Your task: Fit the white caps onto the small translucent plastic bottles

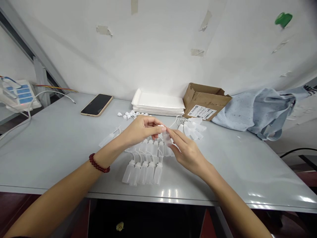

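Observation:
Above the middle of the table, my right hand (pixel 187 150) is closed around a small translucent plastic bottle (pixel 166 138). My left hand (pixel 145 130) pinches the white top of the same bottle between thumb and fingers; the exact grip is partly hidden. Below my hands lies a row of similar squeeze bottles (pixel 143 172) with thin bent tubes at their necks. Another row of bottles (pixel 150 147) sits just behind it, partly covered by my hands. Small white caps (pixel 128 114) are scattered beyond my left hand. More bottles (pixel 194 127) lie piled beyond my right hand.
A stack of white padded envelopes (pixel 158 103) and an open cardboard box (pixel 206 100) stand along the wall. To the left lies a phone (pixel 96 105), with a power strip (pixel 22 94) and cables farther out. Light blue cloth (pixel 252 110) drapes over the right back edge.

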### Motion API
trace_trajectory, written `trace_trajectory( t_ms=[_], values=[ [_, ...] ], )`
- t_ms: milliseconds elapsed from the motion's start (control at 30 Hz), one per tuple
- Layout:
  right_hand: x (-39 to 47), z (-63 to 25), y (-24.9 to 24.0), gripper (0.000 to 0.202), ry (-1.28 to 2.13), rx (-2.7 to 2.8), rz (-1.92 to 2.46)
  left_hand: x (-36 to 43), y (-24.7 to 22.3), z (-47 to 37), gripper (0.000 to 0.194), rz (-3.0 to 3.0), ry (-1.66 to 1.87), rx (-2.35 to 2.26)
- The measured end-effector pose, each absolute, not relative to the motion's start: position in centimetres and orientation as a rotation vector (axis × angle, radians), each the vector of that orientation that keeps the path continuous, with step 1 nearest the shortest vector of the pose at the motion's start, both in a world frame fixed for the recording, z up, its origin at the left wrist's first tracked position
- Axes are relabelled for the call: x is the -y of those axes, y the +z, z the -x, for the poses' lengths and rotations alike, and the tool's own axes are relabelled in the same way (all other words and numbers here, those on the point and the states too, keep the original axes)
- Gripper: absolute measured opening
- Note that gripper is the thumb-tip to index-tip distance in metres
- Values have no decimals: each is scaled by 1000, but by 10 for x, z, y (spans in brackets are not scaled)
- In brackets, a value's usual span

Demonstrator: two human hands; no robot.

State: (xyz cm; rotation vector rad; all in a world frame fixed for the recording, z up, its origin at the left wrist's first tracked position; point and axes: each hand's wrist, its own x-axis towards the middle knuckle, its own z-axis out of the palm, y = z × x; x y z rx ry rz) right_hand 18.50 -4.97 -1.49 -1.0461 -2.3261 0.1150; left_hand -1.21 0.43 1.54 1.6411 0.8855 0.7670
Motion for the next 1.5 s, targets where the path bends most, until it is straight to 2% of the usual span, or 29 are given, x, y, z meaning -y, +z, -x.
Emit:
trace_trajectory(
  t_ms=[233,433,867,1067,1267,1433,1500],
  values=[
    [50,-185,-20,60,110,2346,1070,-3,17,11,20,-1657,715,-856],
    [53,-184,-19,59,255,2288,1167,-1,16,10,21,-1689,707,-862],
    [51,-182,-20,39,384,2129,1135,3,18,8,18,-1649,749,-857],
    [52,-181,-7,24,642,2077,1048,3,17,9,17,-1653,784,-812],
    [56,-181,4,31,866,1994,1010,1,16,9,16,-1646,793,-764],
    [55,-179,0,9,895,1873,1070,1,13,7,15,-1658,773,-738],
    [54,-177,-5,8,917,1787,1109,1,12,6,15,-1678,779,-742]
  ],
)
